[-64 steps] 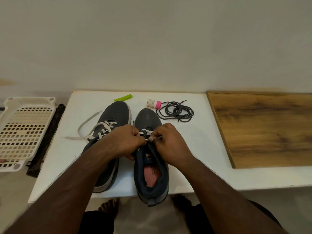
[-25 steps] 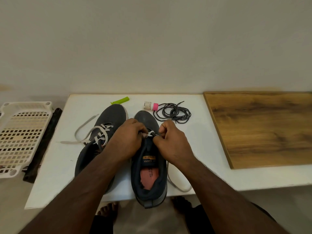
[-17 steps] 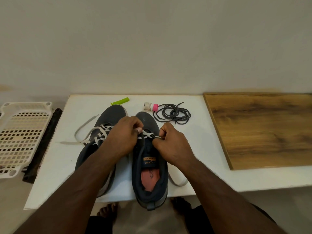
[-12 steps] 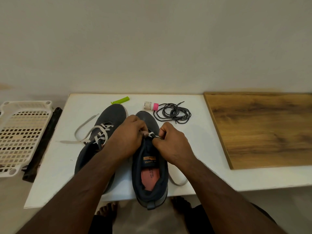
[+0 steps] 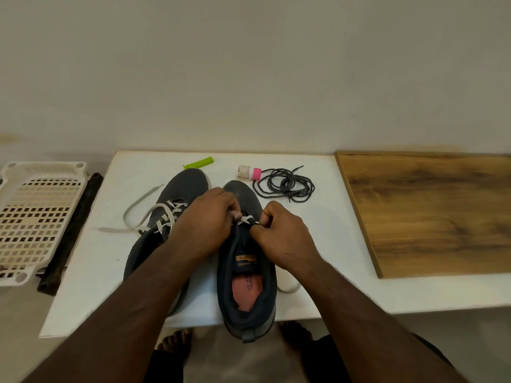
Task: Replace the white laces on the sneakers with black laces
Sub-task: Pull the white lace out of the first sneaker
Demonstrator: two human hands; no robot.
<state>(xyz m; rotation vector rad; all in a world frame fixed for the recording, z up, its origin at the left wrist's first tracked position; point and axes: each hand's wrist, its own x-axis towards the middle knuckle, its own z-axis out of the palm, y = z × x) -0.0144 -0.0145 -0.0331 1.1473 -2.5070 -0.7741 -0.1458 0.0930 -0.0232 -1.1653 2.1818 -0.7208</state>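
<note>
Unlacing the right sneaker looks like the step in hand: left hand and right hand each pinch its white lace at the lower eyelets. Next, draw it free; black laces wait at one o'clock.

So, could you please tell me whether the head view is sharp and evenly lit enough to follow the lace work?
Head view: soft, even light, no glare; white lace between both hands is sharp; wide-angle bending shows at the table edge; the brown board looks slightly soft.
</note>
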